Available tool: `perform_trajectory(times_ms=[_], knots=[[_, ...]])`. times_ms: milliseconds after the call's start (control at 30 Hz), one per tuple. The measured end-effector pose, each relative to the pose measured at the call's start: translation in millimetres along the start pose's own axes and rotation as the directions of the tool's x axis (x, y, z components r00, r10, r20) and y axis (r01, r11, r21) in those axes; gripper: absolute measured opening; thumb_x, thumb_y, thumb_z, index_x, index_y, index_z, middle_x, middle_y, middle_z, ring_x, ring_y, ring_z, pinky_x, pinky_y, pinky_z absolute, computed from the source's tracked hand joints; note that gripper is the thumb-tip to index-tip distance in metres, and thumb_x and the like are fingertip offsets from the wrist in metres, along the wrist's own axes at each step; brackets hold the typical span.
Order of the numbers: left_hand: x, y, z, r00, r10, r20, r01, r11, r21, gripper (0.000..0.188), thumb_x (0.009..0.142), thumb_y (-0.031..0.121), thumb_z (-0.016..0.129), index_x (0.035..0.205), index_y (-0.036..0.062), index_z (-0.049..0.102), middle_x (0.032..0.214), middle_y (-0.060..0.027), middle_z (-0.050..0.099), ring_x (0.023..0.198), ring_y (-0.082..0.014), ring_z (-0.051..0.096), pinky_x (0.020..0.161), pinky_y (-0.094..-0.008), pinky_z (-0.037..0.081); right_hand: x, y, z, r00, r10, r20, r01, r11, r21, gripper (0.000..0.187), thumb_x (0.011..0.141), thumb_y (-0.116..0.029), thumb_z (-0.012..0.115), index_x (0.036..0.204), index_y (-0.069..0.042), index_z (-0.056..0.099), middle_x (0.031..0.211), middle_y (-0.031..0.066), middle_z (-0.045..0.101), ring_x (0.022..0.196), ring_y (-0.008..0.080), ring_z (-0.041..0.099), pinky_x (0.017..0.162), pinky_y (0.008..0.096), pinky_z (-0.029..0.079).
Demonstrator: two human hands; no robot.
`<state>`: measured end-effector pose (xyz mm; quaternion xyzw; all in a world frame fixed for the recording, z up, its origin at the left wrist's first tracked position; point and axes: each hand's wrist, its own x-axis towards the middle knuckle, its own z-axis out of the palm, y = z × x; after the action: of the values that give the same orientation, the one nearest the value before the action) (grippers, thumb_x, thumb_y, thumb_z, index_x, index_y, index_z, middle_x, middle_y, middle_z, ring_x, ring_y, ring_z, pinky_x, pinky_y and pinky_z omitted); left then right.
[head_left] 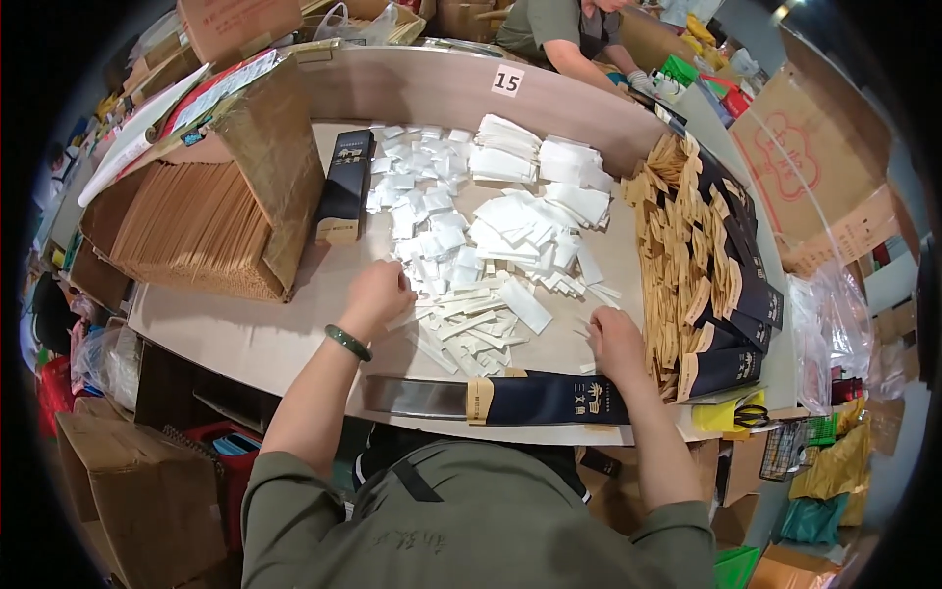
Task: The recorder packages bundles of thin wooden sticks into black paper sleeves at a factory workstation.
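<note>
My left hand (381, 297), a green bangle on its wrist, is closed at the left edge of a pile of small white sachets (432, 236). Whatever its fingers may hold is hidden. At the right end of a heap of narrow white packets (471, 324), my right hand (618, 344) has its fingers bent together; what they hold, if anything, is too small to make out. Below the hands, along the near table edge, lies a dark blue pouch (549, 400) with a cream end. A shiny grey flat strip (417, 397) extends from its left end.
A carton (285, 147) of packed brown sleeves stands at left, beside a dark upright pouch (345, 187). White flat packets (530, 226) lie mid-table. Rows of dark and tan pouches (687, 275) line the right, near scissors (752, 416). Another person (559, 39) works beyond the partition (422, 83).
</note>
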<state>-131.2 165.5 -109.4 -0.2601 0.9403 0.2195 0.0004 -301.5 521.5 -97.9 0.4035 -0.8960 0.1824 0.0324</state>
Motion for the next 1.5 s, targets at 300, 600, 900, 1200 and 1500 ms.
perform_trajectory(times_ms=[300,600,900,1200,1500], knots=[[22,0,9,0.947,0.016,-0.321,-0.077,0.981,-0.178,0.032,0.080,0.021,0.075,0.106,0.0059,0.063,0.109,-0.0153,0.060,0.097,-0.0342,0.062,0.083,-0.0421,0.052,34,-60,40,0.986,0.110,0.123,-0.117,0.991,0.056,0.014,0.084,-0.015,0.064,0.088,-0.001,0.063,0.093,0.0171,0.065,0.087,0.0370,0.062,0.078,0.0452,0.050],[11,-22,-11,0.935,-0.141,-0.324,0.032,0.947,-0.319,0.016,0.084,0.014,0.071,0.093,0.0027,0.064,0.081,-0.0170,0.068,0.078,-0.0332,0.066,0.070,-0.0420,0.051,27,-57,56,0.978,0.202,0.055,-0.209,0.956,0.207,0.017,0.082,-0.018,0.063,0.089,-0.003,0.062,0.085,0.0190,0.064,0.084,0.0394,0.063,0.074,0.0480,0.050],[-135,0,10,0.942,0.330,-0.059,-0.332,0.895,-0.299,0.010,0.080,0.008,0.069,0.085,0.0051,0.060,0.079,-0.0106,0.061,0.079,-0.0291,0.062,0.069,-0.0362,0.051,11,-60,34,0.973,0.230,0.012,-0.218,0.905,0.364,0.013,0.082,-0.013,0.065,0.086,-0.001,0.064,0.074,0.0091,0.063,0.064,0.0205,0.060,0.062,0.0322,0.049],[-134,-17,-36,0.804,0.271,-0.529,-0.318,0.948,0.003,0.032,0.072,0.008,0.080,0.102,0.0104,0.067,0.105,-0.0087,0.065,0.089,-0.0307,0.064,0.078,-0.0388,0.053,-12,-171,30,0.892,-0.445,0.077,0.404,0.863,0.304,0.008,0.077,-0.009,0.065,0.082,-0.006,0.059,0.082,0.0121,0.060,0.075,0.0328,0.062,0.064,0.0427,0.050],[-35,-153,-180,0.946,-0.159,-0.282,0.244,0.922,0.300,0.027,0.087,0.023,0.065,0.106,0.0050,0.070,0.095,-0.0213,0.069,0.092,-0.0384,0.066,0.078,-0.0450,0.052,-27,-176,46,0.811,-0.508,0.291,0.437,0.856,0.276,0.008,0.073,-0.006,0.065,0.078,-0.006,0.059,0.079,0.0110,0.059,0.083,0.0316,0.062,0.073,0.0424,0.051]])
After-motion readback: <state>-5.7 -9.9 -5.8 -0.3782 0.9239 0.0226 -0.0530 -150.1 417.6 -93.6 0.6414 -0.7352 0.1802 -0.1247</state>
